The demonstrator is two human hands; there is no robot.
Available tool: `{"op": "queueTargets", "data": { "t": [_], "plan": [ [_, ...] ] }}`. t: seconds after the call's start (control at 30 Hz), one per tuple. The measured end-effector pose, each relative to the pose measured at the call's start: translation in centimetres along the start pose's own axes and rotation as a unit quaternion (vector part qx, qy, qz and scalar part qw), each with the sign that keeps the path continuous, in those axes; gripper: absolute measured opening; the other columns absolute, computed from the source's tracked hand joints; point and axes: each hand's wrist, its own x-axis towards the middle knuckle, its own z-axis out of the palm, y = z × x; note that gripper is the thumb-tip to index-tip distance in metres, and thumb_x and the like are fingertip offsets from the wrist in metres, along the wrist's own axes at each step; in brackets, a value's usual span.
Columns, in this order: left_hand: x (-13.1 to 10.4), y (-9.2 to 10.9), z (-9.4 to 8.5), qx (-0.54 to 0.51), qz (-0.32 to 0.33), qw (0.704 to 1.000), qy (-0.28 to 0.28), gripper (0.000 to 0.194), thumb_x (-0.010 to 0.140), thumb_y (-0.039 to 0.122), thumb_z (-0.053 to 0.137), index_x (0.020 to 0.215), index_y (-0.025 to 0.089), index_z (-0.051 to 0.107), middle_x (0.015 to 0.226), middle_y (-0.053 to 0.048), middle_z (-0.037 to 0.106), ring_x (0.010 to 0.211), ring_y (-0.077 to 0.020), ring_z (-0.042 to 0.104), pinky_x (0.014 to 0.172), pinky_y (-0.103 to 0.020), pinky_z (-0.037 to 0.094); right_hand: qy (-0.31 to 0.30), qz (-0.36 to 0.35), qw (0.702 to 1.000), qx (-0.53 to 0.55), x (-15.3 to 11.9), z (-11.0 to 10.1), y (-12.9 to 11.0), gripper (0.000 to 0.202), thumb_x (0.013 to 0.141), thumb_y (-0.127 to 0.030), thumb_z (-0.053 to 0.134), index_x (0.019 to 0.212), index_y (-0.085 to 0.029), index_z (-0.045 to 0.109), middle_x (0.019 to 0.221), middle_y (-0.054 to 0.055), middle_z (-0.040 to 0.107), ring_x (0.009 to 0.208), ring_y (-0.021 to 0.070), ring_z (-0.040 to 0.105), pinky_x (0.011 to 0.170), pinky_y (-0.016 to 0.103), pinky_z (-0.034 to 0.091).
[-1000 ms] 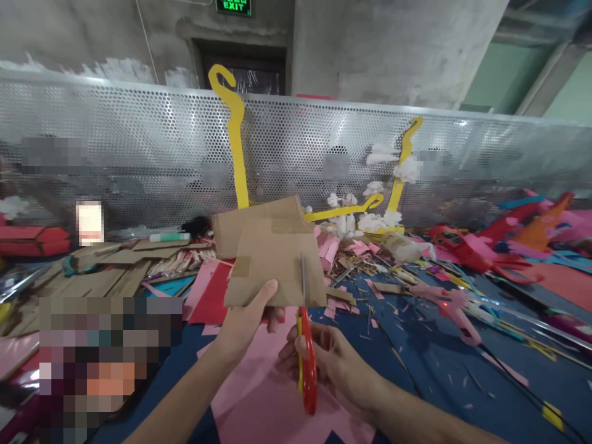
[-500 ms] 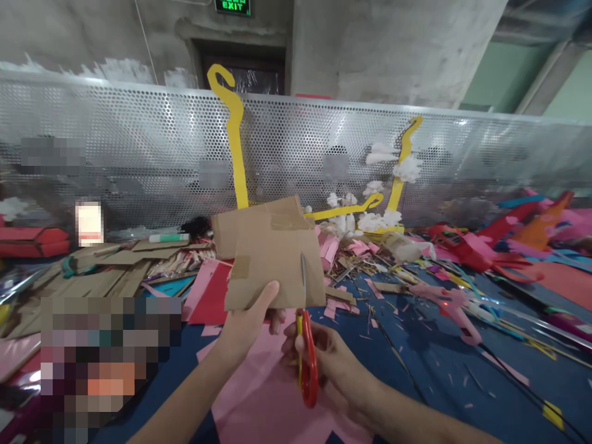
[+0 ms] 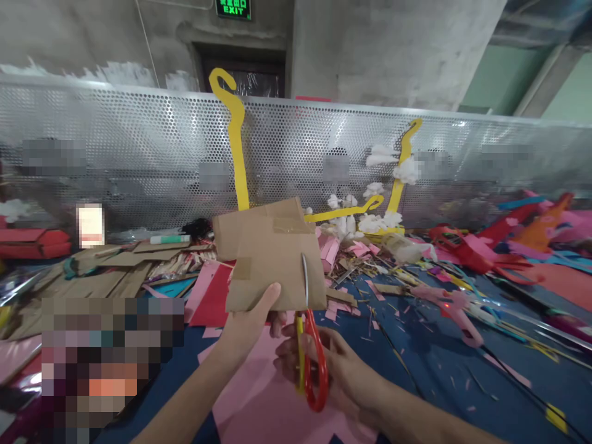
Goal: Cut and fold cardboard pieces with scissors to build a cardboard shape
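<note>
My left hand [image 3: 259, 316] grips the lower edge of a brown piece of cardboard [image 3: 268, 265], thumb on its face and fingers behind. Strips of clear tape cross the cardboard near its top and left side. In my right hand [image 3: 330, 354] is a pair of scissors [image 3: 317, 370] with red and yellow handles. One blade lies over the front of the cardboard near its right side, pointing up; the other blade is hidden behind it. Below both hands lies a large pink sheet [image 3: 268, 394] on the blue surface.
Cardboard pieces [image 3: 111, 271] and a green-and-white marker [image 3: 170, 239] lie at left. A pink glue gun [image 3: 451, 308] with a lit red light rests at right. Yellow hook-topped strips [image 3: 238, 154] stand before the perforated metal panel [image 3: 296, 135]; paper scraps [image 3: 340, 305] litter the middle.
The scissors' red and yellow handles have spread farther apart, the red one shifting right. The cardboard and my left hand have barely moved.
</note>
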Motion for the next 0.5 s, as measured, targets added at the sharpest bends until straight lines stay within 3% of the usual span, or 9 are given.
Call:
{"op": "queueTargets", "data": {
  "t": [0.5],
  "plan": [
    [-0.12, 0.14, 0.19, -0.011, 0.014, 1.000, -0.007, 0.040, 0.089, 0.045, 0.059, 0.062, 0.017, 0.059, 0.050, 0.001, 0.057, 0.039, -0.0108, 0.050, 0.041, -0.023, 0.042, -0.027, -0.013, 0.999, -0.022, 0.26, -0.04, 0.42, 0.049, 0.072, -0.052, 0.084, 0.092, -0.014, 0.061, 0.090, 0.012, 0.072, 0.087, 0.0264, 0.074, 0.089, 0.047, 0.053]
  ]
}}
